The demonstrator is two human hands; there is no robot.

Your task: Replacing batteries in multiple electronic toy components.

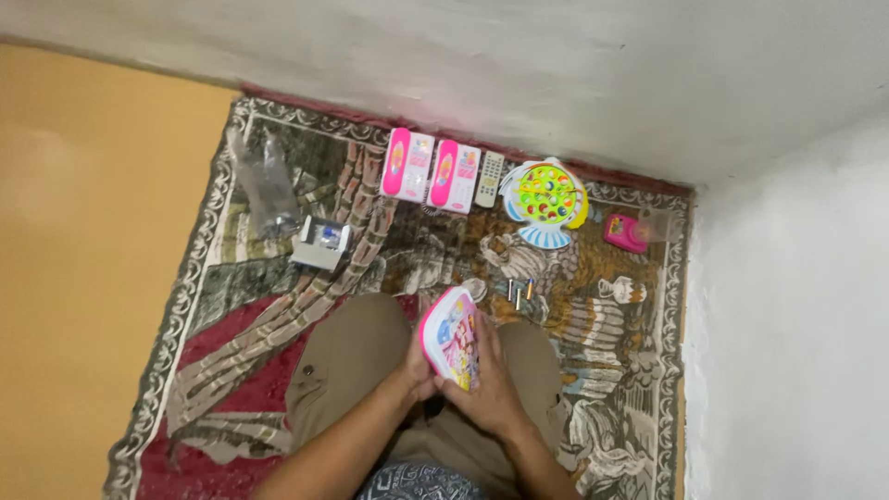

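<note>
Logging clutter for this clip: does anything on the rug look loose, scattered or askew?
Yes. A few small stick-like pieces lie loose on the rug ahead of the knees, pointing different ways, while the toys by the wall sit in a row. Both hands, left hand and right hand, hold a pink toy tablet.

A clear, crumpled plastic package (262, 185) lies at the rug's far left. Just right of it sits a small open white box (321, 244). A colourful pictured label covers the pink toy (451, 337) held above the lap.
</note>
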